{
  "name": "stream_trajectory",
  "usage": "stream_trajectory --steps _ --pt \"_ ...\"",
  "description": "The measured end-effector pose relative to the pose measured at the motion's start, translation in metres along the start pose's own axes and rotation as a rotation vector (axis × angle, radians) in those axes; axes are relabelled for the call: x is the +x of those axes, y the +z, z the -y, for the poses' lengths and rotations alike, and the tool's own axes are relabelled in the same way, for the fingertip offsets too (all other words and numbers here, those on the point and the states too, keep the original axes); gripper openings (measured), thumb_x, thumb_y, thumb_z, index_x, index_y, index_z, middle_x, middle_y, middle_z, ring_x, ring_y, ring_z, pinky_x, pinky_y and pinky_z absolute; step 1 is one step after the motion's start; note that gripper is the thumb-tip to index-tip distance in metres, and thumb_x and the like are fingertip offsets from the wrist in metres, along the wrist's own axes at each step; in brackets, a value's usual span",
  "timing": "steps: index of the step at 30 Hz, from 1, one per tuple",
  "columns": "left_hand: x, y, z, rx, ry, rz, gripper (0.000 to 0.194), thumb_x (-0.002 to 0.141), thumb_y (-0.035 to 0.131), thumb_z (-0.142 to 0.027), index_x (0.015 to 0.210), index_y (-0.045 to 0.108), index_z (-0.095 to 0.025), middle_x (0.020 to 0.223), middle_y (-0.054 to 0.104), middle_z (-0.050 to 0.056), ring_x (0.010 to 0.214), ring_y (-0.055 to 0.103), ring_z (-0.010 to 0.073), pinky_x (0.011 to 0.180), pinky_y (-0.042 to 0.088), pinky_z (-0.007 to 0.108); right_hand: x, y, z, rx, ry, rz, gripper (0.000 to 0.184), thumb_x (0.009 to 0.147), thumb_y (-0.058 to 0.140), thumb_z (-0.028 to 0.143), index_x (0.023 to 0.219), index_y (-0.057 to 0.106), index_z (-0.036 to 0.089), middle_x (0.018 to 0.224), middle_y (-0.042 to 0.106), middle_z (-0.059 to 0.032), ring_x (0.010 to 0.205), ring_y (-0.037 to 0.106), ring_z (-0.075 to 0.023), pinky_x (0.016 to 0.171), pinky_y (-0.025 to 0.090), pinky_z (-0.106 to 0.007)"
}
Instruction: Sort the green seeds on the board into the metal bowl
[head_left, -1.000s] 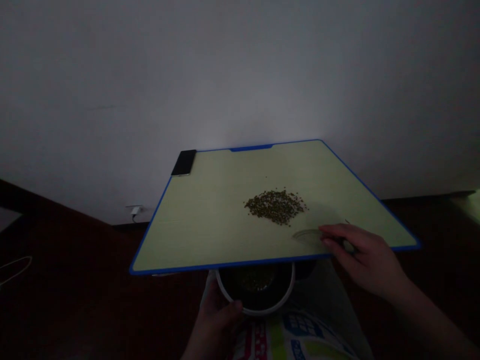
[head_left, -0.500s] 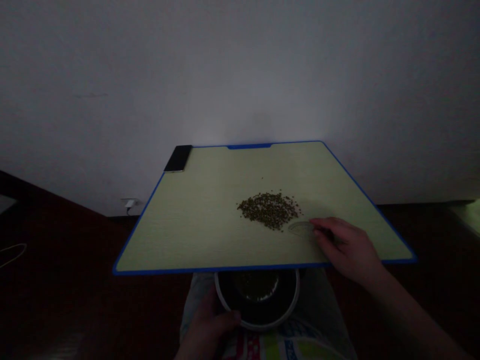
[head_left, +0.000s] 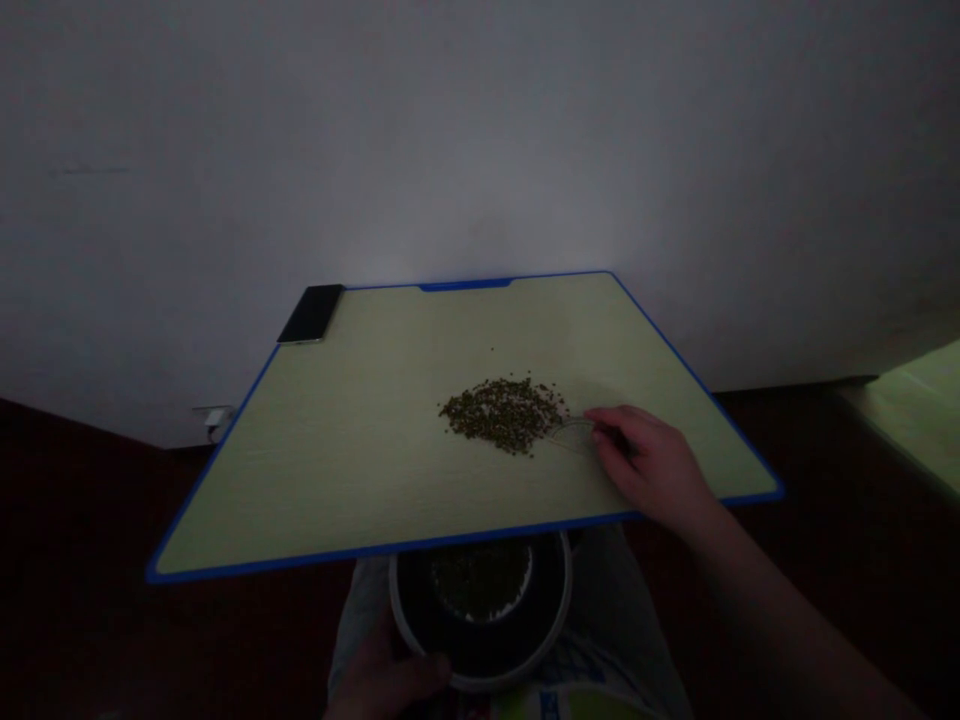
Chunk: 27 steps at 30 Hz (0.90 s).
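A loose heap of small greenish-brown beans or seeds [head_left: 501, 412] lies on a pale folding tabletop [head_left: 337, 450] with a blue edge. My right hand [head_left: 649, 460] pinches a thin, clear curved piece [head_left: 571, 430], whose far edge meets the right side of the heap; its exact kind is too faint to make out. Below the table's front edge, my left hand [head_left: 394, 672] grips the rim of a dark bowl [head_left: 517, 640] with a light rim, thumb over it. More greenish bits [head_left: 480, 580] lie in the bowl, which rests at my lap, partly under the table.
A dark phone [head_left: 312, 313] lies at the table's far left corner. Behind the table stands a pale wall [head_left: 480, 130]. A white charger plug [head_left: 217, 416] sits in a wall socket on the left. One stray seed [head_left: 492, 349] lies beyond the heap. The room is dim.
My right hand has moved the clear piece left, up to the heap's right edge. The whole view has shifted and tilted slightly, and more of the bowl's contents shows. My left hand still holds the bowl.
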<state>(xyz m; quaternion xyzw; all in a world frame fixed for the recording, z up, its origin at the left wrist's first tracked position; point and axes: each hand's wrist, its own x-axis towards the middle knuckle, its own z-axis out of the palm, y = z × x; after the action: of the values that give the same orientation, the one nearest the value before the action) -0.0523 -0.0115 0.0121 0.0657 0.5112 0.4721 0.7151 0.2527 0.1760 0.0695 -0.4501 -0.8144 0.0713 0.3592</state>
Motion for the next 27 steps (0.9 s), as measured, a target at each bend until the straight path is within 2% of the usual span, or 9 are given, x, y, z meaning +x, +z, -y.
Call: stream_trajectory --steps 6,10,16,20,27 --pt "-0.004 0.008 -0.003 0.008 -0.006 -0.033 0.091 0.043 0.103 -0.015 0.13 0.074 -0.017 0.116 0.088 0.02 0.123 0.076 0.0466 0.111 0.058 0.049 0.003 0.001 -0.001 0.008 -0.006 0.018 0.023 0.099 0.057 0.018 0.112 0.075 0.017 0.091 0.08 -0.0086 0.078 0.076 -0.0221 0.071 0.063 -0.034" --pt "-0.008 0.013 -0.004 -0.033 -0.036 -0.015 0.097 0.044 0.102 -0.013 0.135 0.071 -0.019 0.107 0.09 0.017 0.121 0.078 0.0464 0.109 0.059 0.051 0.004 0.0 -0.001 0.023 -0.026 0.03 0.023 0.099 0.057 0.018 0.112 0.075 0.017 0.092 0.08 -0.0091 0.08 0.077 -0.0222 0.072 0.063 -0.033" --pt "-0.002 0.004 0.001 -0.005 -0.035 -0.011 0.094 0.043 0.104 -0.016 0.132 0.073 -0.016 0.106 0.09 0.018 0.12 0.078 0.0461 0.108 0.059 0.05 0.002 -0.003 0.004 0.049 -0.064 0.08 0.022 0.1 0.056 0.016 0.112 0.075 0.018 0.096 0.082 -0.0093 0.084 0.078 -0.0224 0.075 0.064 -0.034" --pt "0.0 0.003 0.002 -0.014 -0.009 0.066 0.105 0.046 0.103 -0.017 0.145 0.065 -0.018 0.106 0.09 0.017 0.118 0.079 0.0452 0.106 0.06 0.051 0.001 -0.002 0.006 0.077 -0.067 0.104 0.023 0.101 0.055 0.018 0.113 0.075 0.019 0.099 0.083 -0.0094 0.087 0.079 -0.0223 0.077 0.064 -0.034" --pt "-0.006 0.01 -0.001 -0.031 -0.016 0.056 0.111 0.048 0.102 -0.017 0.151 0.06 -0.018 0.108 0.089 0.018 0.119 0.079 0.0451 0.109 0.058 0.05 0.003 -0.004 0.008 0.07 -0.054 0.145 0.024 0.101 0.055 0.018 0.114 0.075 0.019 0.099 0.083 -0.0096 0.087 0.079 -0.0225 0.078 0.065 -0.036"
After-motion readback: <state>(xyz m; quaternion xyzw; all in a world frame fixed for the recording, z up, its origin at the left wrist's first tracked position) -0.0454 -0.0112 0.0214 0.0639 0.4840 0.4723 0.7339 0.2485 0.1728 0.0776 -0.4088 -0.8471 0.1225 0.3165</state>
